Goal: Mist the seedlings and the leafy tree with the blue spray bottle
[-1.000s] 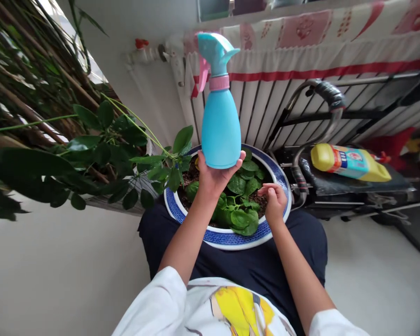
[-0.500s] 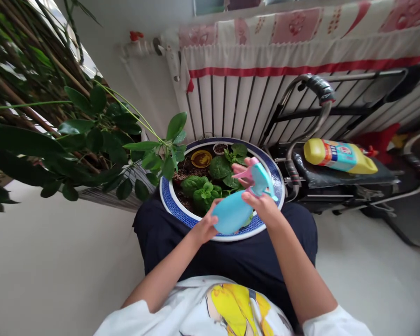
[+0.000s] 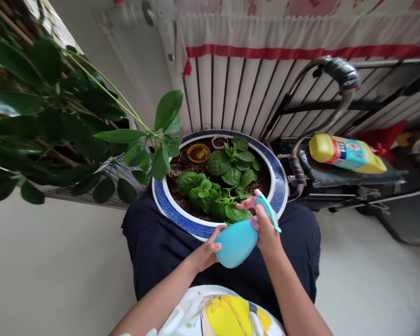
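A light-blue spray bottle (image 3: pixel 237 243) with a pink and turquoise spray head is tilted over my lap, its head up to the right. The bottle's base end rests in my left hand (image 3: pixel 210 249), fingers wrapped round its side. Around the neck and trigger of the spray head, my right hand (image 3: pixel 266 228) is closed. Just beyond the bottle stands a round blue-and-white pot (image 3: pixel 188 226) with leafy green plants (image 3: pixel 205 193) growing in dark soil. A small yellowish dish (image 3: pixel 198 153) and a little white cup of soil (image 3: pixel 219 142) sit at its far side.
A tall potted plant's leafy branch (image 3: pixel 161 135) reaches in from the left. Behind the pot is a white radiator (image 3: pixel 217 93) under a red-edged cloth. On the right, a yellow bottle (image 3: pixel 348 153) lies on the black seat of a metal-framed walker (image 3: pixel 336 116).
The spray bottle has come down and nearer to my body, held in both hands, uncovering more of the plants. My right hand's fingers have closed in round the spray head. The view has shifted.
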Demonstrator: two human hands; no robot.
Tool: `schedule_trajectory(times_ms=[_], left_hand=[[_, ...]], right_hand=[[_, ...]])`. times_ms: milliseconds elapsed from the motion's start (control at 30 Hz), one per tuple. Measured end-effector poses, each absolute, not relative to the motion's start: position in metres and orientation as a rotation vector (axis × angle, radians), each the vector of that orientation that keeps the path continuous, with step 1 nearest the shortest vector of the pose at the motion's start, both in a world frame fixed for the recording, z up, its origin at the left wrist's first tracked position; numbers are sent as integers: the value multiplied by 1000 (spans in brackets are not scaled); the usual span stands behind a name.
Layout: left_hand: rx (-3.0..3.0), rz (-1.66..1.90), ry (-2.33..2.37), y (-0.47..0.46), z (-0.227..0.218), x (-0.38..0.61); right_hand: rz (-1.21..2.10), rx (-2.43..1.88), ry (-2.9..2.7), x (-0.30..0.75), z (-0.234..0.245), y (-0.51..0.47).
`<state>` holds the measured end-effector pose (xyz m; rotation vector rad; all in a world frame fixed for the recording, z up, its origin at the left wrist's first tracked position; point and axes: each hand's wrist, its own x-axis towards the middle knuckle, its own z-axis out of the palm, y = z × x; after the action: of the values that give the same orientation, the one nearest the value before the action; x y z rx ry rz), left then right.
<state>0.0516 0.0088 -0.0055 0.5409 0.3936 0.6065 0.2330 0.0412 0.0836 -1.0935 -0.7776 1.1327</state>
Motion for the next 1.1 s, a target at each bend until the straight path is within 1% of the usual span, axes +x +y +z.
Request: schedule_trajectory(times_ms=[200,367,500,733,900,1100], left_hand=[[582,530,399,12,-17,45],[561,541,403,13,-13,44],[588,541,407,13,-10,43],[599,543,416,13,-7,44],[604,559,404,14,-8,44],[617,513,426,12,-14,41]], right_hand=[[1099,-1040,-629,232,73,34],[1113,-992,-734,232,74,42],[1167,-927,-679,233,72,43],[1126,-938,-821,233,78,42],[1103,-984,-719,233,75,41],[1117,-929,-768,230,78,41]])
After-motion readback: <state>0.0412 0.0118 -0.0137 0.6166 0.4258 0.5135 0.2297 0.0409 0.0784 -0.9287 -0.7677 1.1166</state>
